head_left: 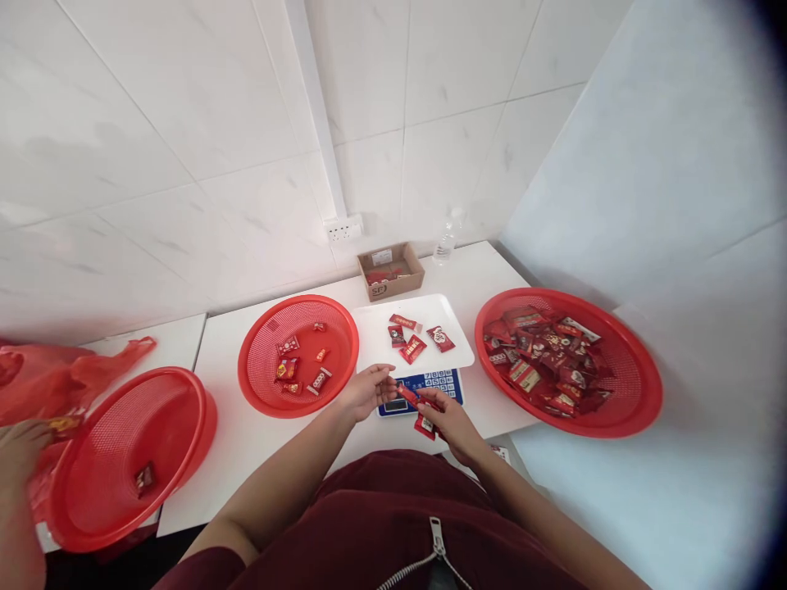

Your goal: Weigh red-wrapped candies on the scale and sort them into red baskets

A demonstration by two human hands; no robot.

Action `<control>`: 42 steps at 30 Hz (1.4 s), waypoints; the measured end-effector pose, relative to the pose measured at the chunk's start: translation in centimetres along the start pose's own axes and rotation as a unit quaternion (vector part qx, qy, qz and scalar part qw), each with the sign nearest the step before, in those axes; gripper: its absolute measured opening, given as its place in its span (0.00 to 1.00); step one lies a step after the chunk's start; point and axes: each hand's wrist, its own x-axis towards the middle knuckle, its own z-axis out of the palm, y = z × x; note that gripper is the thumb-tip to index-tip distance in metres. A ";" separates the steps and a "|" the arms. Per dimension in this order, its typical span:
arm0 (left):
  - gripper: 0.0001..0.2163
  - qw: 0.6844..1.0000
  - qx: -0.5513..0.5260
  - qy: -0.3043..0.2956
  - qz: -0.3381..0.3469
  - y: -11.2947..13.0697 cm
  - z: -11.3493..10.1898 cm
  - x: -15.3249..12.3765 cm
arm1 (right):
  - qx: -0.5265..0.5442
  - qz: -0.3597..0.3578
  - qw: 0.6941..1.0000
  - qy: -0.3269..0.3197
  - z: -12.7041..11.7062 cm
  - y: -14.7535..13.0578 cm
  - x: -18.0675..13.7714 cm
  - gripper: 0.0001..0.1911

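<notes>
In the head view, my right hand is closed around some small red snack packets, low over the front of a blue and white digital scale. My left hand is just to their left, fingers apart and slightly curled, its fingertips close to the end of one packet; whether they touch is unclear. Several red packets lie on the scale's white weighing tray. To the right, a red mesh basket holds a heap of similar packets.
A red basket with several scattered packets stands left of the scale. Farther left is another red basket, with another person's hand beside it and red plastic bags behind. A cardboard box and clear bottle stand near the wall.
</notes>
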 end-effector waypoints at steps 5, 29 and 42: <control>0.09 0.999 0.019 -0.029 -0.008 0.2 1.5 -0.1 | 0.073 0.002 0.997 -0.012 1.4 -1.9 0.0 0.19; 0.08 0.948 0.284 -0.094 -0.108 -9.4 -4.1 2.9 | -0.276 0.060 0.940 -0.189 -2.8 9.4 4.6 0.11; 0.14 0.969 0.226 -0.092 0.021 -3.9 -2.2 1.3 | -0.008 0.168 0.983 -0.068 -4.7 6.8 1.4 0.16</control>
